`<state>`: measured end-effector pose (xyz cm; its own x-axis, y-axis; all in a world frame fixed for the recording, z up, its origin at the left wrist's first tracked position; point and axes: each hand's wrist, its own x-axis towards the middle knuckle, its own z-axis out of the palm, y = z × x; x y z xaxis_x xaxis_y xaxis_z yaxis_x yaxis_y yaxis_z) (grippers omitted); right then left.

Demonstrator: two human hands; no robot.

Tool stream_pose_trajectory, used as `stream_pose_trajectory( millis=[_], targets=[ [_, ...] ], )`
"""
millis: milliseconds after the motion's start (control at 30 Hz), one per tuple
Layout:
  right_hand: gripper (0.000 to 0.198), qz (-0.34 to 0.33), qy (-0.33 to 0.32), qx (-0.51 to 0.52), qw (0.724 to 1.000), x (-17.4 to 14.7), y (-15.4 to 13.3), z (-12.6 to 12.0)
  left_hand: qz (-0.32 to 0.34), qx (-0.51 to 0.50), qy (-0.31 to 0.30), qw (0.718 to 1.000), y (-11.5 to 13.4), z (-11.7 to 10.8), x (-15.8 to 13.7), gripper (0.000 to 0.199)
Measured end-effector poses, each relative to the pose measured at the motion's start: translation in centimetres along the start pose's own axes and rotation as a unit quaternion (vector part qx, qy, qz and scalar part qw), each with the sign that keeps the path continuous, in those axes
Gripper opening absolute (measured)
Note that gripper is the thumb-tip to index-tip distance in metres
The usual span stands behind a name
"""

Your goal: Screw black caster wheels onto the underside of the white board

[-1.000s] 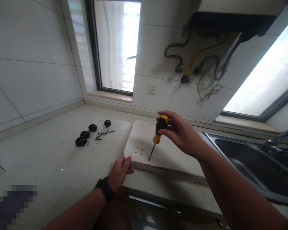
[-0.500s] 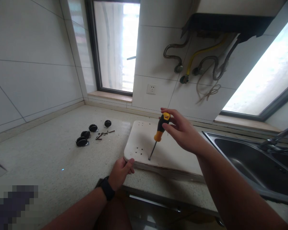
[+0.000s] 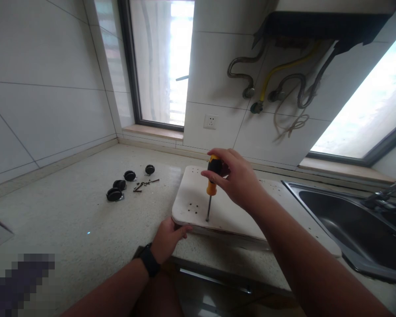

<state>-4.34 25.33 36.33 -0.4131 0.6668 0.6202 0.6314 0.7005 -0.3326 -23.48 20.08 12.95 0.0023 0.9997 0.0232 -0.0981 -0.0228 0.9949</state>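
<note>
A white board (image 3: 237, 211) with rounded corners and small dark holes lies flat on the counter. My right hand (image 3: 236, 176) grips the black and yellow handle of a screwdriver (image 3: 211, 189), which stands nearly upright. Its tip meets the board near the front edge, at what looks like a screw head, too small to be sure. At the board's front left corner, my left hand (image 3: 170, 235) is closed around the edge, thumb along the side and fingers partly hidden beneath.
Several black caster wheels (image 3: 115, 194) and a scatter of screws (image 3: 145, 184) lie on the speckled counter (image 3: 86, 211) to the left. A steel sink (image 3: 333, 215) with a tap (image 3: 386, 193) is on the right. Hoses (image 3: 277, 68) and a socket (image 3: 210, 122) are on the back wall.
The screwdriver has gone from leaning right to nearly upright, its tip in the same spot. My right hand has shifted left and turned around the handle. My left thumb now lies lower, along the board's side.
</note>
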Motion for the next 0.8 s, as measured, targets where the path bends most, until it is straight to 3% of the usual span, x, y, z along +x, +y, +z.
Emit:
stream_pose_trajectory(
  millis=[133, 300, 367, 667, 800],
  targets=[
    [0.042, -0.004, 0.000, 0.003, 1.000, -0.4, 0.0, 0.1, 0.008, 0.009, 0.002, 1.000, -0.1, 0.0, 0.0, 0.044],
    [0.059, -0.005, -0.144, 0.179, 0.973, -0.9, -0.2, -1.3, 0.005, 0.026, 0.012, 1.000, 0.8, 0.3, -0.2, 0.042],
    [0.057, -0.005, -0.160, 0.192, 0.968, -0.9, -0.3, -1.5, 0.004, 0.038, 0.015, 0.999, 1.0, 0.3, -0.3, 0.042],
    [0.054, 0.033, 0.013, 0.006, 0.999, -0.6, 1.0, 0.2, 0.002, 0.029, 0.020, 0.999, 0.1, 0.1, 0.0, 0.046],
    [0.053, 0.050, -0.018, 0.074, 0.996, -0.8, 1.8, -0.9, 0.009, 0.049, 0.017, 0.999, 0.2, 0.1, 0.0, 0.046]
  ],
)
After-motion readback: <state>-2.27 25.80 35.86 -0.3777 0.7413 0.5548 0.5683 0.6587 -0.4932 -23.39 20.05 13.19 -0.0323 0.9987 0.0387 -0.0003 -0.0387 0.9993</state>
